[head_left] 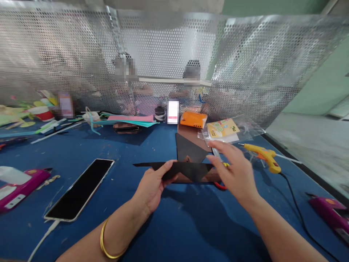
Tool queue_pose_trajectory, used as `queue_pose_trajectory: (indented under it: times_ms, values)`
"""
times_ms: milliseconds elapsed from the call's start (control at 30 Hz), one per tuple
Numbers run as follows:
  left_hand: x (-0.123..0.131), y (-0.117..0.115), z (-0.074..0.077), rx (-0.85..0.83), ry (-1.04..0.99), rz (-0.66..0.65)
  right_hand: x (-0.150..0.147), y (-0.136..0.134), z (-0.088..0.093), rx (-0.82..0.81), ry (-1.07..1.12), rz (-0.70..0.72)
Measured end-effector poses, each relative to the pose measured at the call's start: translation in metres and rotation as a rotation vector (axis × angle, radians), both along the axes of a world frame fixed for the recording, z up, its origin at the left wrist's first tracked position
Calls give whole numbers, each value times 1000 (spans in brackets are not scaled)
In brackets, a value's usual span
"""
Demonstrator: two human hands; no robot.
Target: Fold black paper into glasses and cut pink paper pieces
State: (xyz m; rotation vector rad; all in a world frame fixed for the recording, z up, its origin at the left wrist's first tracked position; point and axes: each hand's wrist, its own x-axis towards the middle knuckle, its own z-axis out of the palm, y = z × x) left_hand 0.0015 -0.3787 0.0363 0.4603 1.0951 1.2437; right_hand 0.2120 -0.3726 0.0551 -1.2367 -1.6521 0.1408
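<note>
My left hand (152, 185) pinches a thin black folded sheet (188, 170), thumb on top and fingers beneath. The sheet is held above the blue table, with a brown strip (209, 177) along its lower right. At the sheet's right end is my right hand (240, 174), its fingers stretched and apart; whether a fingertip touches the sheet I cannot tell. Just beyond lies a flat black pointed piece (189, 147), partly over a brown sheet (187, 131). A red loop (220, 186), perhaps a scissor handle, shows under my right hand, mostly hidden.
A yellow glue gun (263, 154) with a black cord lies at right. A phone (80, 191) on a white cable lies at left. Magenta devices (25, 189) sit at both sides. Behind stand an orange packet (193, 119), a spool (159, 114) and a perforated screen (169, 40).
</note>
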Motion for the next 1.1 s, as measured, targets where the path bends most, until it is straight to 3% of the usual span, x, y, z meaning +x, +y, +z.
queue_pose_trajectory:
  times_ms: [67, 133, 200, 300, 400, 667, 900, 1100]
  values:
    - [-4, 3, 4, 18, -25, 75, 0, -1, -2, 165, 250, -199]
    - [-7, 5, 6, 38, -44, 131, -6, -2, -9, 132, 586, -263]
    - [-8, 5, 7, 54, -59, 173, -16, -3, -16, -138, 840, -124]
    - [-5, 3, 4, 65, -72, 180, -35, -8, -27, -574, 905, 151]
    - [-2, 0, 0, 63, -82, 130, -48, -14, -33, -703, 863, 252]
    - [1, 1, -2, 34, -95, 116, -48, -16, -30, -741, 893, 284]
    - [6, -2, -2, 35, -73, 81, -43, -10, -25, -632, 1131, 238]
    - [8, -3, -3, 31, -72, 51, -43, -8, -30, -594, 1197, 207]
